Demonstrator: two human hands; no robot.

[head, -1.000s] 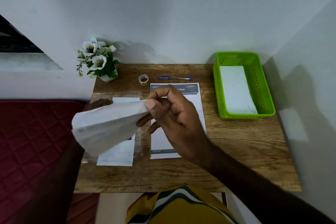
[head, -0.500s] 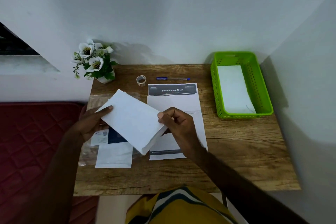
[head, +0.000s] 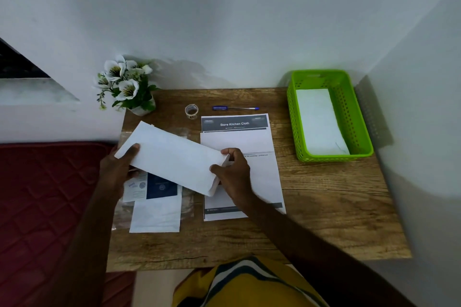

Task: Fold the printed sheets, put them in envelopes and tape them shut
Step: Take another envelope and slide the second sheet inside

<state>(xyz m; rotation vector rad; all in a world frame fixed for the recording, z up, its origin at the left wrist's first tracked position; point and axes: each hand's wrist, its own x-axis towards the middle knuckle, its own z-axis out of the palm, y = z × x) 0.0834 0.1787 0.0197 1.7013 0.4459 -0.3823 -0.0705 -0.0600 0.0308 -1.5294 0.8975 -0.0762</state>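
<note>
Two things stay hard to read: the small print on the printed sheets (head: 239, 147) below the heading, and whatever my left palm hides under the white envelope (head: 172, 157). I hold that envelope tilted above the bench (head: 324, 207), my left hand (head: 117, 169) gripping its near-left end with the thumb on top, my right hand (head: 232, 172) pinching the open right end. It hangs over the pile of envelopes in a clear wrapper (head: 154, 207) and overlaps the sheets' left edge. At the bench's back lie a tape roll (head: 191, 110) and pen (head: 235, 108); the green basket (head: 359, 117) sits right, with bare wood in front.
</note>
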